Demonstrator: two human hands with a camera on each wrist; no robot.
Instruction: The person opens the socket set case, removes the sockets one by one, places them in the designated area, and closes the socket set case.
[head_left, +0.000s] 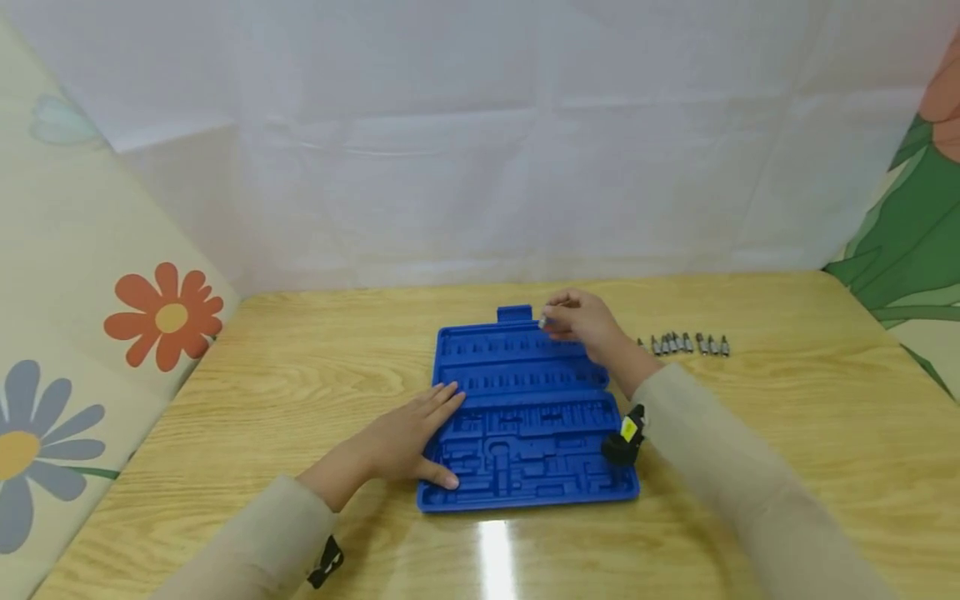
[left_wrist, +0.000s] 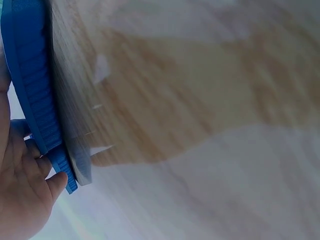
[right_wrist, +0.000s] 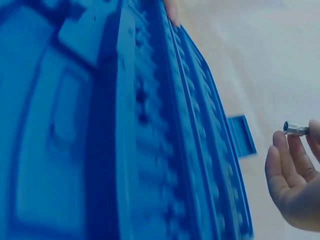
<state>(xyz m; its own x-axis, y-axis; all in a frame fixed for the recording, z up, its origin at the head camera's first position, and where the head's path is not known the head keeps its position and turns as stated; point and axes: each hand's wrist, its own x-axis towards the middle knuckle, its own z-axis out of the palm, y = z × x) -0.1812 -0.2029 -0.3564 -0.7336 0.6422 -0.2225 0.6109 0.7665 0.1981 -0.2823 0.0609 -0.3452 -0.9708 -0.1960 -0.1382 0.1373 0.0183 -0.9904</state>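
A blue plastic socket case [head_left: 551,502] lies unfolded on the table, its moulded slots facing up. My left hand [head_left: 408,435] rests on the left side of the case, fingers stretched and thumb spread over the near half. In the left wrist view the fingers of that hand [left_wrist: 27,187] touch the case's edge. Above the far right part of the case, my right hand [head_left: 588,323] pinches a small silver socket [right_wrist: 295,128] between thumb and fingers. The socket's hollow end shows in the right wrist view, clear of the case.
Several small metal bit sockets [head_left: 672,343] stand in a row to the right of the case, partly behind the right forearm. A blue latch tab [head_left: 514,314] sticks out from the far edge. A white sheet [head_left: 480,192] hangs behind the wooden table [head_left: 322,358].
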